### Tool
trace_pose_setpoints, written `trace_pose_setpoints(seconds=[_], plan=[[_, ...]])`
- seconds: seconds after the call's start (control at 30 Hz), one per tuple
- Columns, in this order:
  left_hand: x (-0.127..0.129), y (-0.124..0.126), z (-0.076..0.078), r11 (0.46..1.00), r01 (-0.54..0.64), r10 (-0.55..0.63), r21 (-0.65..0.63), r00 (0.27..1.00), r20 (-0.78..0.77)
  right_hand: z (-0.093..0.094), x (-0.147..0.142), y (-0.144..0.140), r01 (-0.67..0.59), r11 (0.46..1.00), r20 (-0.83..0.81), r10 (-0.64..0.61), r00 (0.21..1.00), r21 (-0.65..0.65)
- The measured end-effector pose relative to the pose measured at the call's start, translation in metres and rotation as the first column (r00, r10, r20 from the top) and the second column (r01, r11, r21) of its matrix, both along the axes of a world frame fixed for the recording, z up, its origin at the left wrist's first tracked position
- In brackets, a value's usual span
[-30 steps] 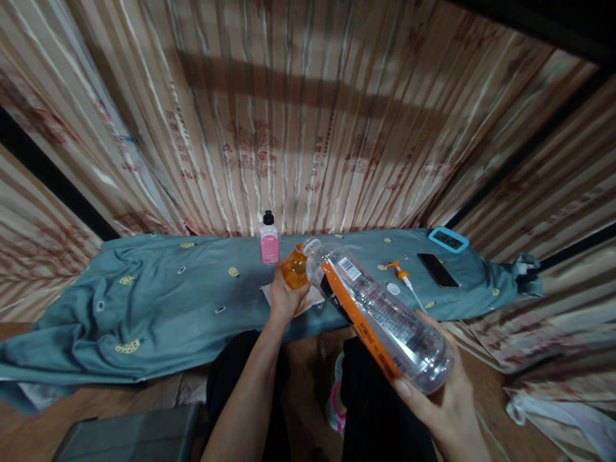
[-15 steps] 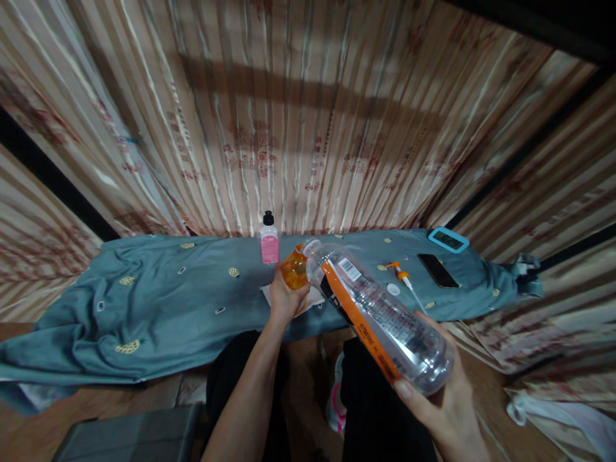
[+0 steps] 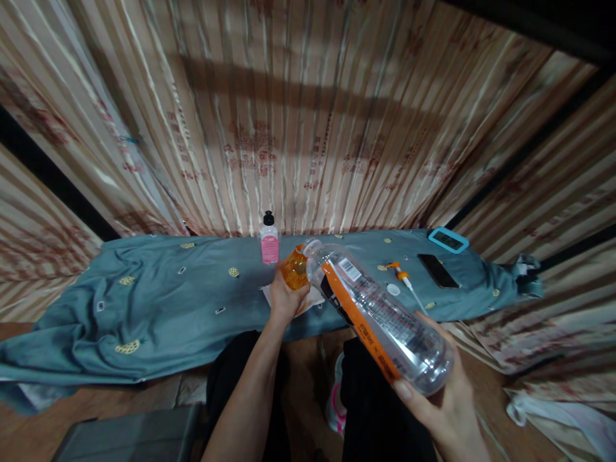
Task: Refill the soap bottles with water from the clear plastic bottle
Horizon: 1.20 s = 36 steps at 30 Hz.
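The right hand (image 3: 445,404) is wrapped around the base end of a large clear plastic bottle (image 3: 380,314), fingers clamped on it from below. The bottle is tilted steeply, base near and right, open neck far and left. Its neck meets the top of a small orange bottle (image 3: 294,269); whether the two rims touch cannot be told. An orange and black label runs along the clear bottle, and the printing on it is too small to read.

The left hand (image 3: 283,298) is closed around the small orange bottle, which stands over a white cloth (image 3: 312,299) on the teal blanket (image 3: 158,308). The hand hides the lower part of the orange bottle, so its base is not visible.

On the blanket, far of the hands, a pink-labelled bottle with a black cap (image 3: 269,240) stands upright. To the right lie an orange pump nozzle (image 3: 402,276), a white cap (image 3: 393,289), a black phone (image 3: 437,270) and a blue-framed clock (image 3: 448,239), whose display is illegible. A striped curtain (image 3: 308,115) fills the far side. The person's forearms are cut off at the near edge.
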State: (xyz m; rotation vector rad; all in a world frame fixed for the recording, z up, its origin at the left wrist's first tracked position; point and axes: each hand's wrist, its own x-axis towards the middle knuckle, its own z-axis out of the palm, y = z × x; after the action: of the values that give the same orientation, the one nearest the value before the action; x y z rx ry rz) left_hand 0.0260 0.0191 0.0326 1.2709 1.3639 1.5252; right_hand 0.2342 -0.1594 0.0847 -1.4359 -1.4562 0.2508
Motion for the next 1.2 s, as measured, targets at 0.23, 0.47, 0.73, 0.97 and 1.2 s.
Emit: trace_pose_setpoints(seconds=[0.23,0.47,0.73,0.97,1.2], plan=[[0.0008,0.0005,0.0006,1.0,-0.003,0.003,-0.017,1.0,-0.02,-0.0001,0.0005,0.0003,0.006,1.0,0.018,-0.006,1.0,0.014],[0.0004,0.0009,-0.0014,1.0,0.018,-0.018,0.0,1.0,0.01,0.0001,-0.0011,0.0008,0.009,1.0,0.022,-0.01,1.0,0.022],[-0.0001,0.0039,-0.008,1.0,0.012,-0.013,0.027,1.0,0.023,0.0006,0.0002,0.0001,0.008,1.0,0.022,-0.008,1.0,0.003],[-0.0007,0.0022,-0.0035,1.0,0.0,0.0,-0.011,1.0,-0.014,0.0007,0.0002,-0.0007,0.008,1.0,0.024,-0.008,1.0,0.001],[-0.0004,0.0009,-0.0013,1.0,-0.002,0.002,0.007,0.999,-0.039,-0.0004,0.0007,-0.001,0.011,1.0,-0.008,-0.011,1.0,-0.002]])
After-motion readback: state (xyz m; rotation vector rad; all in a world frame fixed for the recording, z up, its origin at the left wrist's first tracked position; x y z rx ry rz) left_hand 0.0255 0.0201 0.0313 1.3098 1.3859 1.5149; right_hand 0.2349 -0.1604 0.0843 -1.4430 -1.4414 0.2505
